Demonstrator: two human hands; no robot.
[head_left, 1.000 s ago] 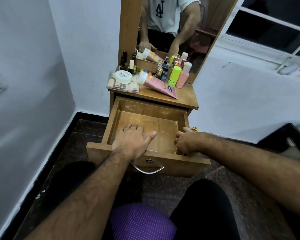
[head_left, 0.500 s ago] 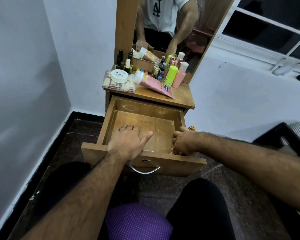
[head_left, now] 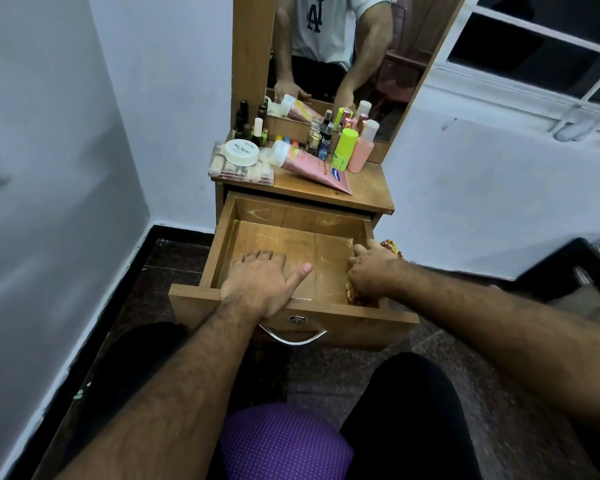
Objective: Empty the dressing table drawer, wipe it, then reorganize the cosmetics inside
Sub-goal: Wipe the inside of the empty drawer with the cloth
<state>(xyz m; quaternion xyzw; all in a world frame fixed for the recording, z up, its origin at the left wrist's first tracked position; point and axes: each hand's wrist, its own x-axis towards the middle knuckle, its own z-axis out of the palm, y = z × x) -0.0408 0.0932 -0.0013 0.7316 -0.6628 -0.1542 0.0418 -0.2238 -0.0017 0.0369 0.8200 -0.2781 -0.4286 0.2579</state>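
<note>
At the front edge of the pulled-out drawer (head_left: 293, 216), the left hand (head_left: 262, 282) lies flat, palm down, fingers straight and spread onto the drawer floor, thumb out to the right, wrist over the front panel. It holds nothing. The right hand (head_left: 373, 270) is in the drawer's front right corner, fingers curled round a yellow-orange patterned cloth (head_left: 355, 294); bits of the cloth show below the knuckles and past the right wall of the drawer. Cloth touches the drawer floor at that corner. Drawer floor is bare wood with pale streaks, no cosmetics in it. Front panel carries a round lock (head_left: 297, 319) and a curved metal handle (head_left: 293, 337) just below it.

Cosmetics all sit on the dressing table top (head_left: 371, 192), above the drawer. Left edge: clear case of small bottles (head_left: 241, 171), with a white round jar (head_left: 241, 152) on top of it. Leaning on the case's right side, a pink tube (head_left: 312, 169) lies flat, white cap to the left, tail near the top's front edge. Right of the tube, a lime-green container (head_left: 343, 150) and a pink bottle (head_left: 362, 150) stand upright, touching or nearly so; cannot tell which. Behind them, against the mirror (head_left: 343, 46), a cluster of small dark bottles (head_left: 253, 124), too small to identify.

Mirror reflects a torso in a white shirt and both arms. Purple dotted stool (head_left: 284, 441) sits between the person's legs, at the bottom of the view.
</note>
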